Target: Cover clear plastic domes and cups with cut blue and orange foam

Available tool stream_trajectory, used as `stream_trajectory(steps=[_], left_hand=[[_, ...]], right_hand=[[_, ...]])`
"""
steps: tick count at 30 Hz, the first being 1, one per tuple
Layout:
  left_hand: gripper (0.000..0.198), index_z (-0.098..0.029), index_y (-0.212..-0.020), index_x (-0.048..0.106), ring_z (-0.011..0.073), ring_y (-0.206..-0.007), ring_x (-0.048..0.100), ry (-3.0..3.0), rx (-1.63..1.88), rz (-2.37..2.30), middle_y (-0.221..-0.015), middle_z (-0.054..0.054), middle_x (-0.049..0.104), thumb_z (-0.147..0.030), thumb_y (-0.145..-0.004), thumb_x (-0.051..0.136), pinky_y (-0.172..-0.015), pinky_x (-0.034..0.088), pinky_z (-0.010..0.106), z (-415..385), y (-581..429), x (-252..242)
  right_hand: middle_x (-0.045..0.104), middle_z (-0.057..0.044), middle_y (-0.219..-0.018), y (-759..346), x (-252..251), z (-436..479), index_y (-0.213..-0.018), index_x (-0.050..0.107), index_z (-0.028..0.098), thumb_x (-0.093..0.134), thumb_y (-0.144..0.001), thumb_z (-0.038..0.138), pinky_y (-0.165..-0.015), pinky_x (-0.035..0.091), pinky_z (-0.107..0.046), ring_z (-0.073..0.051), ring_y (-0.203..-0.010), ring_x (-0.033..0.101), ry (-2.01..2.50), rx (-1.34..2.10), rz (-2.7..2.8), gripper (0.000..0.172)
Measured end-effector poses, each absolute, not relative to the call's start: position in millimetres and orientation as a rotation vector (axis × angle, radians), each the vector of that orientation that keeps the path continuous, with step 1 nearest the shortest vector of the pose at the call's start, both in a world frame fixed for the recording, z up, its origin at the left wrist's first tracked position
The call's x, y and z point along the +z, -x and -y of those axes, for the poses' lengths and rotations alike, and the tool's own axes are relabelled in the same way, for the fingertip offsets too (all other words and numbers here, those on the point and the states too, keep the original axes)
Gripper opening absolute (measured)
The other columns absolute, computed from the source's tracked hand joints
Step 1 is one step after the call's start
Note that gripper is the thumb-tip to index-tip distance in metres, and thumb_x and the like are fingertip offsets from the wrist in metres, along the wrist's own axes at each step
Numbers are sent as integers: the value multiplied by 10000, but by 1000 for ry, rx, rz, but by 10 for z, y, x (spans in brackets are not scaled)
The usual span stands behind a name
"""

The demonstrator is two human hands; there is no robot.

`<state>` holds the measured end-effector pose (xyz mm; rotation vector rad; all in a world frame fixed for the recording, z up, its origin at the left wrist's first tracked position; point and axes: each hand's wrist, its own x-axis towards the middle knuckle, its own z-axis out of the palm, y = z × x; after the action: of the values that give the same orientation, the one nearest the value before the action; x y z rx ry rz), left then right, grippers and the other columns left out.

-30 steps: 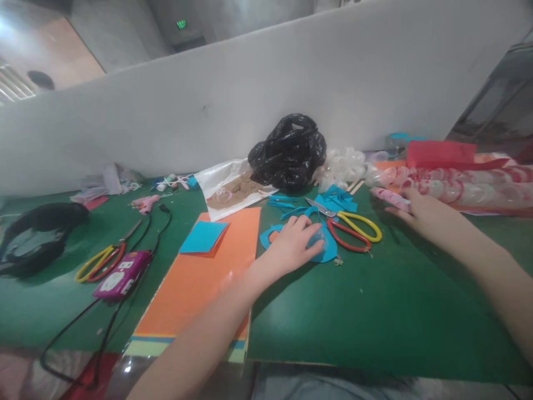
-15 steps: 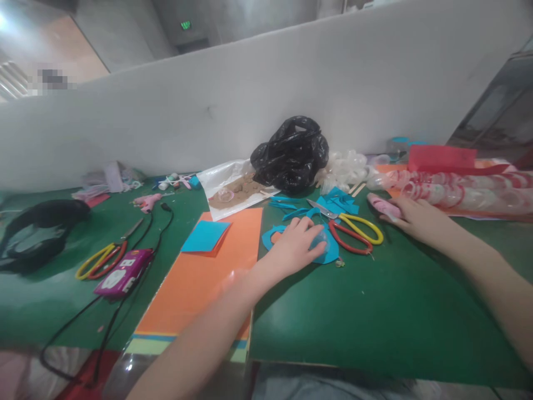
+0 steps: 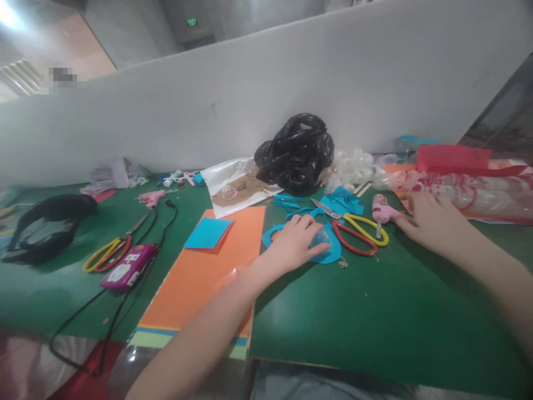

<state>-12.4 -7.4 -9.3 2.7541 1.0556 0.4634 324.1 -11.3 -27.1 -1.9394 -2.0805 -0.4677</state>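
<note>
My left hand [image 3: 291, 241] lies over a blue paper cutout [image 3: 333, 254], its thumb and fingers curved around a small clear plastic dome [image 3: 320, 239] on the paper. Part of the cutout and dome is hidden beneath the hand. On the right, my right hand [image 3: 435, 219] has its fingers spread, holding nothing. Its thumb tip is close to a pink glue gun [image 3: 385, 212] on the table; whether they touch I cannot tell. Between the hands, scissors [image 3: 353, 233] with one red and one yellow handle lie with their blades pointing away.
Orange sheets [image 3: 212, 283] carry a folded blue paper [image 3: 208, 233]. On the left are a purple box [image 3: 130, 268] with black cords, more scissors [image 3: 110, 254] and a second glue gun [image 3: 150, 198]. Behind sit a black plastic bag [image 3: 297, 153], blue scraps [image 3: 343, 200] and clear plastic cups [image 3: 470, 194].
My right hand has let go of the pink glue gun and moved slightly right; the gun now rests on the table. My left hand stays over the blue cutout. The view has shifted slightly.
</note>
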Motion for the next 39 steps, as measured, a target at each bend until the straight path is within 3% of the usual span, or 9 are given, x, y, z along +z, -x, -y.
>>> stream_trajectory(steps=[3,7,12,15,18,26,30,34,39], left_hand=[[409,-176,-1233,616,278,-1123,516,-2764,551,-1053,-1216,106,597,-501,-990,558,-1025,494,463,52,139,-69],[427,-164,-1233,611,280,-1145,519,-2781,771,-1017,-1214,119,611,-508,-983,571,-1029,496,464,50,137,-35],[447,-184,-1247,595,286,-1194,522,-2846,1076,-933,-1222,132,614,-538,-975,572,-1024,505,473,116,90,-33],[445,-174,-1233,594,277,-1183,525,-2901,1228,-867,-1198,134,617,-533,-969,584,-1018,512,447,174,58,-25],[437,-187,-1248,587,273,-1188,521,-2925,1304,-841,-1192,131,612,-518,-964,602,-1018,514,434,219,33,-22],[359,-235,-1291,578,276,-1243,513,-2914,1205,-837,-1258,124,597,-387,-969,625,-1064,501,459,268,-3,-64],[563,-253,-1393,482,306,-1344,476,-2681,1124,-799,-1376,139,535,-475,-917,686,-1123,463,521,274,10,-12],[803,-262,-1470,373,333,-1411,461,-2258,984,-824,-1484,152,462,-579,-835,748,-1160,429,563,236,19,-3],[815,-292,-1462,381,330,-1412,486,-1959,887,-823,-1531,124,459,-546,-807,792,-1129,457,535,205,13,-13]], right_hand=[[672,-210,-980,-3051,-96,167,-1148,587,106,464,-884,364,-877,501,-488,-367,-994,615,1805,-273,1911,389],[679,-155,-1007,-2751,-16,278,-1077,565,200,548,-890,438,-830,547,-447,-293,-927,658,1647,177,1687,303],[676,-114,-1107,-2399,-113,414,-1218,503,271,641,-863,603,-911,586,-451,-283,-1053,679,1345,682,1541,505],[673,-124,-1254,-2233,-136,490,-1327,457,314,736,-806,616,-930,614,-452,-301,-1195,665,1199,982,1430,663],[675,-131,-1299,-2110,-117,561,-1351,440,315,811,-751,581,-916,633,-477,-310,-1161,698,1098,1145,1395,754],[719,-101,-1203,-1985,-91,612,-1336,492,287,809,-747,538,-717,680,-406,-294,-998,753,1160,1104,1407,715],[722,-105,-1213,-2004,-93,589,-1304,518,277,829,-731,546,-817,672,-442,-300,-1024,748,1181,1036,1408,705],[664,-131,-1351,-2036,-59,589,-1333,504,281,826,-719,573,-952,630,-485,-325,-1153,708,1209,1004,1436,752],[640,-143,-1407,-2058,-1,600,-1349,494,284,816,-709,608,-912,645,-500,-345,-1171,702,1241,1033,1468,786]])
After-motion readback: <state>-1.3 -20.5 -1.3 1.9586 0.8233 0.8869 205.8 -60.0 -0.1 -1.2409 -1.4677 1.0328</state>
